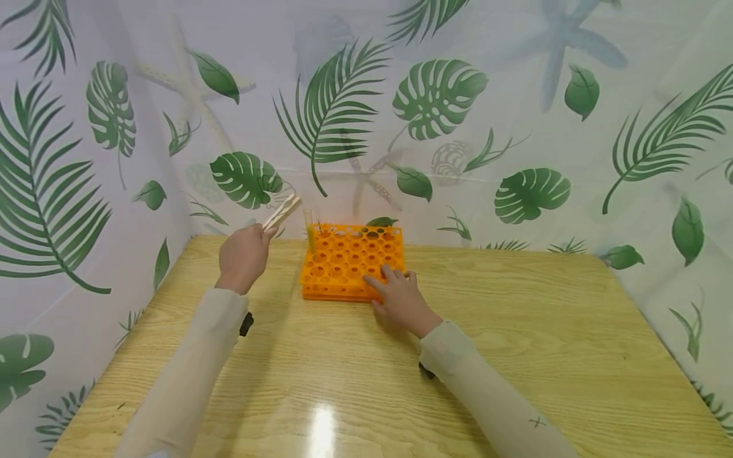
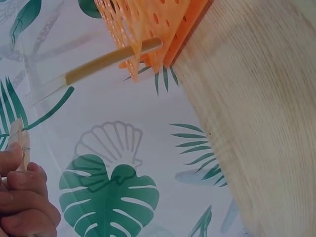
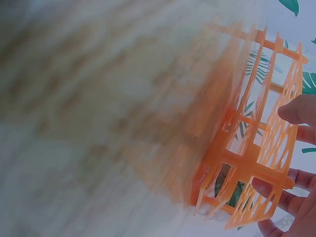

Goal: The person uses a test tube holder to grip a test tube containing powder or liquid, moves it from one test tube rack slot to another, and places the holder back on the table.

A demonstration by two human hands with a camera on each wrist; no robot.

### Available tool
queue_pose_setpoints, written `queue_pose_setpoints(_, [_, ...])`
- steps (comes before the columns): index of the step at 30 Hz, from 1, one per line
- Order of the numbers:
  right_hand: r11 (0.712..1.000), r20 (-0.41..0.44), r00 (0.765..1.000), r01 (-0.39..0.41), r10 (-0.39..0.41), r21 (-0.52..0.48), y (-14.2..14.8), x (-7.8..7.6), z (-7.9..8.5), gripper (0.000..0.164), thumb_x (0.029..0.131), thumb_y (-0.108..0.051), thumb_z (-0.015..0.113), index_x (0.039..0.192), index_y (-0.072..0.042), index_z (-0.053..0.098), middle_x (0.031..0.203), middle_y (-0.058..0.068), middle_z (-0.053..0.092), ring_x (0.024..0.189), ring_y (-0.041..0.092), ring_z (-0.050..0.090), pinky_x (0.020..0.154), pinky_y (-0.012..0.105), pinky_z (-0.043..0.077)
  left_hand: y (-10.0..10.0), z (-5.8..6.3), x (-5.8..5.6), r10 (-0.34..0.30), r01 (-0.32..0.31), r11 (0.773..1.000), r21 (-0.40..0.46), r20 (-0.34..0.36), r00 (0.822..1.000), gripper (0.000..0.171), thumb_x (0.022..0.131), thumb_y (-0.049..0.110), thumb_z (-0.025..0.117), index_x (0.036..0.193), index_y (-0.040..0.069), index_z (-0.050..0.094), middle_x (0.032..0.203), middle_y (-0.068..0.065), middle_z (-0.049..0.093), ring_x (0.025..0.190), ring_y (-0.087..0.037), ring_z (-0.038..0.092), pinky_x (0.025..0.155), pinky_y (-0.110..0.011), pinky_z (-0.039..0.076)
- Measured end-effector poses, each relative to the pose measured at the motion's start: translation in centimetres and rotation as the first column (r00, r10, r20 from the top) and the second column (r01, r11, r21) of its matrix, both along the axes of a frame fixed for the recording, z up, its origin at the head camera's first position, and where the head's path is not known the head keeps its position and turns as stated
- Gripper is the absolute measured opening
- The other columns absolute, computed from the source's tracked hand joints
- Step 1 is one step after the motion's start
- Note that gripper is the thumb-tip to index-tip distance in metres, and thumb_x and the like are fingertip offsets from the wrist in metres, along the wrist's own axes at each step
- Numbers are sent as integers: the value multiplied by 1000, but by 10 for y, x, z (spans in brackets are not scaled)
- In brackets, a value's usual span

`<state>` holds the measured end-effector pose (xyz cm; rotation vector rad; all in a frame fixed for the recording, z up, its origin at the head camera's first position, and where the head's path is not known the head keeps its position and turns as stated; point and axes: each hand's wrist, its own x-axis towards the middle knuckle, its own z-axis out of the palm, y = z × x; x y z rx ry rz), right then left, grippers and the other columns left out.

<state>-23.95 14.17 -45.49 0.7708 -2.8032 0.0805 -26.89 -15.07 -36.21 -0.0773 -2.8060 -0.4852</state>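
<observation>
An orange test tube rack [image 1: 354, 270] stands on the table towards its back edge. At the rack's left end a glass test tube [image 1: 310, 230] stands upright in a hole, with yellow liquid [image 2: 101, 64] in its lower part. My left hand [image 1: 244, 254] grips a wooden test tube clamp [image 1: 282, 213], raised to the left of the tube and apart from it. My right hand [image 1: 403, 299] holds the rack by its front right corner, thumb and fingers at the top plate and end, as the right wrist view shows.
The light wood table [image 1: 515, 343] reaches out on both sides of the rack. A white cloth backdrop [image 1: 355, 127] printed with green leaves and starfish hangs close behind the table and along its sides.
</observation>
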Motion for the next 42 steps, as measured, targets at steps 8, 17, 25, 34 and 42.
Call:
queue_pose_setpoints(8, [1000,-15,1000,-9,9,16,1,-1,-3,47,88,-31,65,132,-24,50,119,16,51,96,33,56,84,56,40,-10,-3,8,-4,4,1000,-15,12,1000,46,99,36,45,66,5,49,54,-8,47,46,-23,47,42,-33,32])
queue_pose_setpoints(17, [1000,-21,1000,-13,13,21,2,0,-2,47,88,-30,65,132,-23,51,117,16,51,94,32,56,83,55,41,-21,-12,15,3,-2,999,-32,38,999,45,101,36,42,67,6,48,53,-6,43,43,-20,41,40,-30,28])
queue_pose_setpoints(25, [1000,-39,999,-16,17,9,2,-1,-5,47,87,-30,65,131,-23,51,117,16,51,94,32,56,81,55,41,-28,-19,19,2,-2,1000,-12,52,999,44,100,36,44,67,7,45,54,-6,42,45,-21,41,42,-31,29])
queue_pose_setpoints(34, [1000,-57,998,-14,15,20,2,-2,-3,47,86,-31,66,131,-24,51,115,14,52,92,31,55,81,55,41,-32,-25,24,-8,9,1000,-15,109,994,43,100,36,43,67,8,44,54,-5,42,45,-20,40,42,-31,30])
queue_pose_setpoints(42, [1000,-35,999,-12,13,20,2,-2,-3,47,87,-31,66,131,-24,51,116,15,52,94,32,55,81,54,40,-37,-33,30,-19,24,999,-33,146,989,38,99,36,46,76,5,49,59,-10,51,48,-22,46,43,-32,32])
